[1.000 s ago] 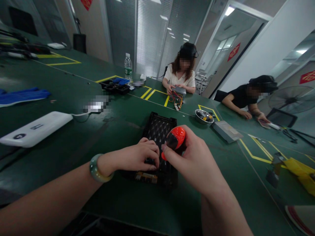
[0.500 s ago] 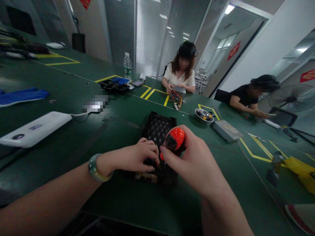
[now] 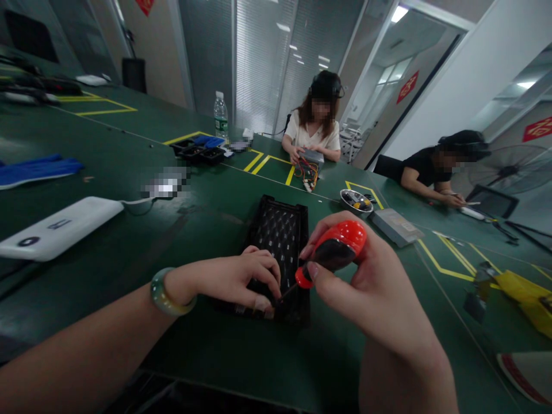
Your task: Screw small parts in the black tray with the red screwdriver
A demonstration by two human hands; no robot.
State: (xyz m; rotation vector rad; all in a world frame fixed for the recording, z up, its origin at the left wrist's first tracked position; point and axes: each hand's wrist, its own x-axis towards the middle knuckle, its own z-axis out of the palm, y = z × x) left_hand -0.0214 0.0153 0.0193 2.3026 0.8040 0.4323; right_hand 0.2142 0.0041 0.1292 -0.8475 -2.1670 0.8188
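A red and black screwdriver [image 3: 338, 247] is in my right hand [image 3: 366, 276], gripped by its handle. Its thin shaft slants down to the left, and the tip is at the lower part of a black case panel with a perforated pattern [image 3: 276, 230]. My left hand [image 3: 241, 282] lies over the panel's lower left, fingers bent and thumb low, close to the screwdriver tip. What is between those fingers, if anything, is hidden. The panel rests on the green table [image 3: 207, 356].
Left lie a white power bank [image 3: 64, 227] and a blue glove [image 3: 38, 169]. Beyond the panel are a black tray [image 3: 198, 150], a bottle [image 3: 221, 118], a metal bowl [image 3: 356, 201] and a grey box [image 3: 395, 226]. Two people [image 3: 314, 123] [image 3: 435, 167] sit across the table.
My right hand has moved right and tilted the screwdriver, so its shaft now shows. My left thumb has shifted over the small board at the panel's lower edge.
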